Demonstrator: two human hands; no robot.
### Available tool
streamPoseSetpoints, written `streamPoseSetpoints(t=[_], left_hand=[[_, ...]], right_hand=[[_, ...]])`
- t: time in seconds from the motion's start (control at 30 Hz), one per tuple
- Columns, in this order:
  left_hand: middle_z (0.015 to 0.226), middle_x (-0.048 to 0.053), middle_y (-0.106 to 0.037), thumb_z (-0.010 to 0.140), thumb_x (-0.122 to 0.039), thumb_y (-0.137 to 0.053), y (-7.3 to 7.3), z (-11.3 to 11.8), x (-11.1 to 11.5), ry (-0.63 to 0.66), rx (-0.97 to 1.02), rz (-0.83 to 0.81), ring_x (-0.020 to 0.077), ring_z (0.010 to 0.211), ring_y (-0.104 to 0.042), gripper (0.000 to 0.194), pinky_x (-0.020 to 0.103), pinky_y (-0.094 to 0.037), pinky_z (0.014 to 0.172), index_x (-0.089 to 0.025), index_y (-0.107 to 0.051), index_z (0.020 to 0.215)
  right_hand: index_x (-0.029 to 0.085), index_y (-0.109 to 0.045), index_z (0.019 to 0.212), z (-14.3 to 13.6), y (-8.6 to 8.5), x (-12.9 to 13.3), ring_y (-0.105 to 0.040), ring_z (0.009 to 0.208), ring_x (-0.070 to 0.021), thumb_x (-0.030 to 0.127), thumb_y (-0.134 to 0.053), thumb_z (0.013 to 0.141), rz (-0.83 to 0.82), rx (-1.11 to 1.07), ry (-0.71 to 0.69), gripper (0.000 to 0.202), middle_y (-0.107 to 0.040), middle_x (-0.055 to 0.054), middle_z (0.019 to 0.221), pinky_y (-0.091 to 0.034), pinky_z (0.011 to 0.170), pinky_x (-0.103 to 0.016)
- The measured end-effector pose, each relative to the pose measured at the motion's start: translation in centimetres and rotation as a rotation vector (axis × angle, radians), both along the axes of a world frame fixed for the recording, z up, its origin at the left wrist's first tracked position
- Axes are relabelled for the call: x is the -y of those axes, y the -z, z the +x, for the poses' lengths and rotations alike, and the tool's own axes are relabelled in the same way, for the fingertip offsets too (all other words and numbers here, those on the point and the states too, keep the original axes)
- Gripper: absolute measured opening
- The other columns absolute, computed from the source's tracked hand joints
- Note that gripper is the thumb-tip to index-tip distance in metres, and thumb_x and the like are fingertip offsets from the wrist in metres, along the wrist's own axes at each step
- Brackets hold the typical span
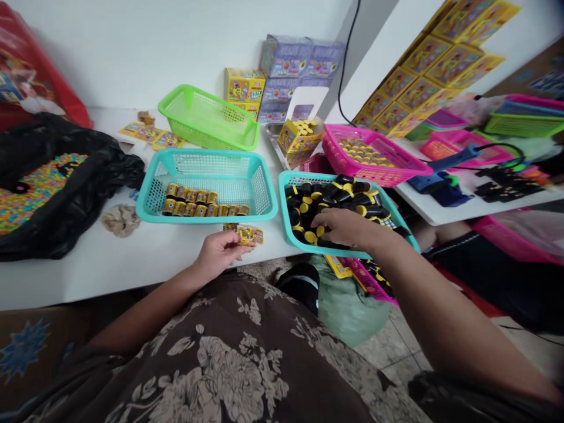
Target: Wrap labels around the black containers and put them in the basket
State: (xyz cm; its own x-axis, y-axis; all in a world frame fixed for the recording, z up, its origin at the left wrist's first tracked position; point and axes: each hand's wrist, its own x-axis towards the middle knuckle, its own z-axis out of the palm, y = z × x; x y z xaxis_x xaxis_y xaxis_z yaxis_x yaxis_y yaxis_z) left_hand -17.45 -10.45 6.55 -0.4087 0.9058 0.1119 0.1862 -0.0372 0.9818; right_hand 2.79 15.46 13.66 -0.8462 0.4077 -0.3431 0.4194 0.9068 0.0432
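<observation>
My left hand [220, 252] is closed, pinching a few yellow printed labels [250, 235] in front of the left teal basket [207, 219]. In that basket, small jars [200, 197] with yellow printed wraps stand in rows toward the front. My right hand [341, 228] reaches into the right teal basket [348, 254], its fingers curved and apart among black jars with yellow lids [311, 237]. The pieces partly hide its fingertips, and I see nothing lifted in it.
A black bag [44, 247] of colourful beads lies left, beside a crumpled beige cloth [120, 220]. Behind stand a green basket [211, 138], purple boxes [286, 56] and a pink basket [374, 170] of wrapped jars. Yellow boxes [423, 64] are stacked right; another person's leg [458, 247] shows there.
</observation>
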Motion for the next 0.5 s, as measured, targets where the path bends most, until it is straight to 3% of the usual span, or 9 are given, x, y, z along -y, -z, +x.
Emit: streamPoseSetpoints(t=[0.2,0.37,0.5], left_hand=[[0.062,0.002,-0.058,0.083,-0.044,-0.065,-0.4,0.2,-0.6,0.082,0.041,-0.029,0.0067,0.046,-0.050,0.036,0.019,-0.044,0.041,-0.014,-0.062,0.063],[0.060,0.000,-0.053,0.078,-0.041,-0.072,0.4,0.3,-0.8,-0.003,-0.017,-0.002,0.0066,0.047,-0.049,0.037,0.017,-0.039,0.038,-0.015,-0.057,0.057],[0.056,-0.002,-0.052,0.074,-0.039,-0.076,1.0,0.5,-1.0,-0.007,0.003,-0.016,0.0070,0.044,-0.049,0.039,0.018,-0.038,0.039,-0.017,-0.050,0.057]], right_hand=[[0.018,-0.076,0.101,-0.3,0.6,-0.5,-0.066,0.084,-0.0226,0.015,-0.066,0.070,0.001,-0.046,0.022,0.033,-0.074,-0.008,0.098,-0.048,0.074,-0.029],[0.018,-0.074,0.084,-0.2,0.6,0.5,-0.064,0.081,-0.0204,0.017,-0.068,0.070,0.027,-0.094,0.027,0.015,-0.071,-0.007,0.091,-0.045,0.069,-0.027],[0.018,-0.069,0.074,0.0,0.1,0.5,-0.059,0.070,-0.0167,0.014,-0.068,0.068,-0.047,-0.333,0.115,0.008,-0.068,-0.003,0.078,-0.044,0.066,-0.027]])
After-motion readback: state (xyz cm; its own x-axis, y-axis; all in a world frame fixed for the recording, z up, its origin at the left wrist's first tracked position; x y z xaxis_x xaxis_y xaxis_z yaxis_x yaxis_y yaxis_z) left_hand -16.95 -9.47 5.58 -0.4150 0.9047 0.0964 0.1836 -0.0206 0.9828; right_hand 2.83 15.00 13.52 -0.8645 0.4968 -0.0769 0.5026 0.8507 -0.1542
